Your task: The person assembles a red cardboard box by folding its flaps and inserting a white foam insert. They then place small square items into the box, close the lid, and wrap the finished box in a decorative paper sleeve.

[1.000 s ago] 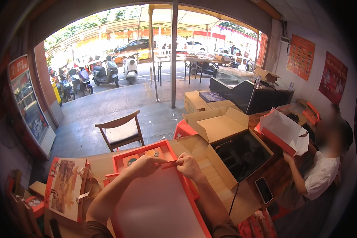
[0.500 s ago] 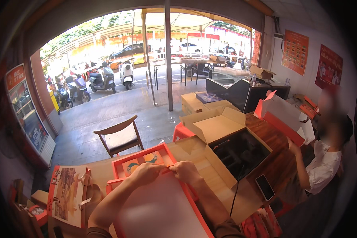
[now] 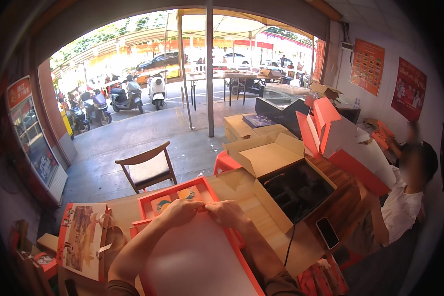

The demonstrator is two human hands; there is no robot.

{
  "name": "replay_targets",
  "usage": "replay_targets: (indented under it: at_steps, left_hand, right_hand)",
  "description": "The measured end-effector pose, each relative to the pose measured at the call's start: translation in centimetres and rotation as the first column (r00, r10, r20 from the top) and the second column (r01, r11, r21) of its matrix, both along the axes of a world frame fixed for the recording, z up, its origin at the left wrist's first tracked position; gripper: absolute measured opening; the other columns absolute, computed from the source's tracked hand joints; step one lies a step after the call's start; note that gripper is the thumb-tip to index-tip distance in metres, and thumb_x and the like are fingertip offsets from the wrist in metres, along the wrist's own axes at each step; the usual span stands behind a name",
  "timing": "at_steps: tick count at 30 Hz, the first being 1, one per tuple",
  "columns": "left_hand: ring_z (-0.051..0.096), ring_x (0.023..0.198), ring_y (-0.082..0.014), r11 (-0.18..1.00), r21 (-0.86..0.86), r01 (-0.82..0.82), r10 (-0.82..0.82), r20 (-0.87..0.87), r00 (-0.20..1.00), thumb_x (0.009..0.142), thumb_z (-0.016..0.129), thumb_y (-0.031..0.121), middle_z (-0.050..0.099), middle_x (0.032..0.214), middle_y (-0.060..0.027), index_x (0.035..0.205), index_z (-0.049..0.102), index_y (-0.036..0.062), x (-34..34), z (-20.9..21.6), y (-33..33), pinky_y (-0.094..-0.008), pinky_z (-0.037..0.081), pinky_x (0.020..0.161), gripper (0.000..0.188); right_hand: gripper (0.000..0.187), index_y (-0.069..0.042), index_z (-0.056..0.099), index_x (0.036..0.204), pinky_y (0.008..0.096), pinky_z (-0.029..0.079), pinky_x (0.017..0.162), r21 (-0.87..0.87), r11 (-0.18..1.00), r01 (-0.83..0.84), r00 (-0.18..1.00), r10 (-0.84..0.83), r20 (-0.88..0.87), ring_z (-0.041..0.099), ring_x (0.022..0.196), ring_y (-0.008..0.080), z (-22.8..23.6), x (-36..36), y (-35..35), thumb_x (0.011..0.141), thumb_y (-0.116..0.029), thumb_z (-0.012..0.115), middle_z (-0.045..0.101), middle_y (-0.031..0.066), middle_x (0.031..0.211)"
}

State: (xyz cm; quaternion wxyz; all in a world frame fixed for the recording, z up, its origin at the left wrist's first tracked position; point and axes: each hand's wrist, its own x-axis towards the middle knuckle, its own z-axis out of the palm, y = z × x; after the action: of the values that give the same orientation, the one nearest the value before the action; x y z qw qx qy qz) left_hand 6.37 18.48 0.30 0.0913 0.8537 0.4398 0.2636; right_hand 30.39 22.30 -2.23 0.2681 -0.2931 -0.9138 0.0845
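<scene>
My left hand (image 3: 184, 211) and my right hand (image 3: 228, 213) meet over the middle of the red-rimmed box work, fingertips pinched close together. Whatever lies between the fingers is hidden. Below my wrists spreads a wide, pale panel (image 3: 197, 256) framed by red edges. Just beyond my hands is a shallow red tray (image 3: 208, 187). Inside the tray sits a small orange packet (image 3: 186, 193) with round yellow and teal patterns, partly covered by my left hand.
A patterned gift box (image 3: 81, 241) with ribbon handles lies at left. To the right are an open cardboard carton (image 3: 274, 201), a dark cable (image 3: 290, 246) and a phone (image 3: 327, 233). A seated co-worker (image 3: 397, 197) handles a large red-and-white box (image 3: 352, 148). A wooden chair (image 3: 150, 168) stands beyond the table.
My hands have drawn slightly closer together; the orange bit that showed between them is now covered. The co-worker's red-and-white box has tilted and opened wider, moving left.
</scene>
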Motion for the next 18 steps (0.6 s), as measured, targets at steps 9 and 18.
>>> replay_targets:
  at_steps: [9, 18]
  left_hand:
    - [0.076, 0.082, -0.032, 0.998, 0.068, 0.016, -0.007, -0.128, 0.992, 0.093, 0.065, 0.008, 0.078, 0.096, -0.0109, 0.115, 0.076, 0.0127, -0.2, -2.1, 0.5, -0.0448, 0.062, 0.071, 0.025]
    - [0.078, 0.084, -0.026, 0.927, 0.372, 0.04, 0.089, -0.323, 0.942, 0.091, 0.069, 0.016, 0.076, 0.103, -0.0076, 0.099, 0.071, 0.0092, 0.9, -4.0, -0.4, -0.0412, 0.065, 0.064, 0.011]
  right_hand:
    - [0.027, -0.004, 0.073, 0.116, 0.0459, 0.057, 0.098, -0.135, 0.991, -0.006, 0.986, 0.029, 0.162, 0.07, 0.115, 0.0335, -0.8, -0.2, -0.1, 0.091, -0.013, 0.068, 0.074, 0.0135, 0.123]
    - [0.026, 0.002, 0.073, 0.107, 0.0464, 0.057, 0.092, -0.38, 0.925, -0.011, 0.982, 0.082, 0.172, 0.072, 0.109, 0.0346, 1.4, 1.3, -1.5, 0.09, -0.017, 0.07, 0.073, 0.0191, 0.113]
